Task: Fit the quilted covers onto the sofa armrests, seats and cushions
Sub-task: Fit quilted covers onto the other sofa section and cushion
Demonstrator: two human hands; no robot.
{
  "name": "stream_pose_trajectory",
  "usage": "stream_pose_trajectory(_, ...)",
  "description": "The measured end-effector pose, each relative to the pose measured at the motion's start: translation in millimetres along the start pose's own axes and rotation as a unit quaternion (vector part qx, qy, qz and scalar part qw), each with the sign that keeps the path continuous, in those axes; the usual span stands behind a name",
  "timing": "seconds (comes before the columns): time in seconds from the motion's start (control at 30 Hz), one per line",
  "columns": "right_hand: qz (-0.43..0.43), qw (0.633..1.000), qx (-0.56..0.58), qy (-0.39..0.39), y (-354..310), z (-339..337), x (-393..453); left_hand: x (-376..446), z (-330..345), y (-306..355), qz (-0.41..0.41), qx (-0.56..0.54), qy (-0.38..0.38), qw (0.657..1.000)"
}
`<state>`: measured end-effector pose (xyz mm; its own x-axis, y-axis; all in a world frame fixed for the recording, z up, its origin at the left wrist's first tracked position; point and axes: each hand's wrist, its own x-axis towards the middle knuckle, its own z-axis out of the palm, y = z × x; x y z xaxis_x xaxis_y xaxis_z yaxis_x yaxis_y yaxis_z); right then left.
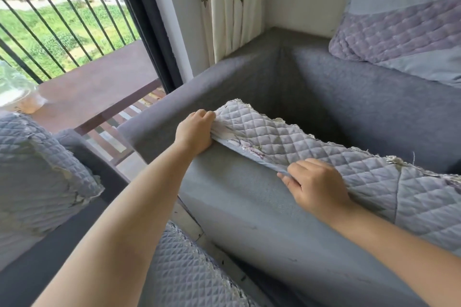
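Holding the quilted cover [287, 142] on the armrest [224, 182], my right hand [316, 185] pinches its near edge and my left hand [195, 132] grips the far corner. I should pull evenly so it lies flat.

— What is the pale blue quilted cloth cover [287, 142] like?
— Soft and puffy, stitched in little diamonds, with a frayed lacy edge.
— And the grey sofa armrest [249, 202]?
— Matt woven cloth, a bit rough.
— The black railing [62, 15]?
— Smooth metal bars.
— The cream curtain [232, 5]?
— Thin cloth, hanging in folds.
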<state>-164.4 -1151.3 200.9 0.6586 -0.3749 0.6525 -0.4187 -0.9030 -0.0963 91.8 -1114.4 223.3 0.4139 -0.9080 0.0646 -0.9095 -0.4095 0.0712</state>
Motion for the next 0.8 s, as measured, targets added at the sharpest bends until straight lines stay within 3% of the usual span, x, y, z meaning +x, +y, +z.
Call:
stream_pose_trajectory(0.1, -0.011, 0.997, -0.06, -0.049, -6.3, 0.6, -3.7, -4.1, 3.5, -11.7, -0.076, -0.021, 0.022, 0.997)
stream_pose_trajectory(0.2, 0.047, 0.986, -0.125, -0.104, -13.6, 3.9, 1.7, -4.3, 3.9, -20.0, -0.101, 0.022, 0.002, 0.995)
stream_pose_trajectory(0.43, 0.072, 0.986, -0.094, -0.12, -2.3, 4.4, 7.6, -5.4, 4.5, -17.5, -0.142, 0.032, -0.048, 0.988)
stream_pose_trajectory(0.8, 0.07, 0.981, -0.094, -0.151, -21.3, 7.9, 8.8, -3.1, 3.1, -34.4, -0.116, 0.041, -0.071, 0.99)
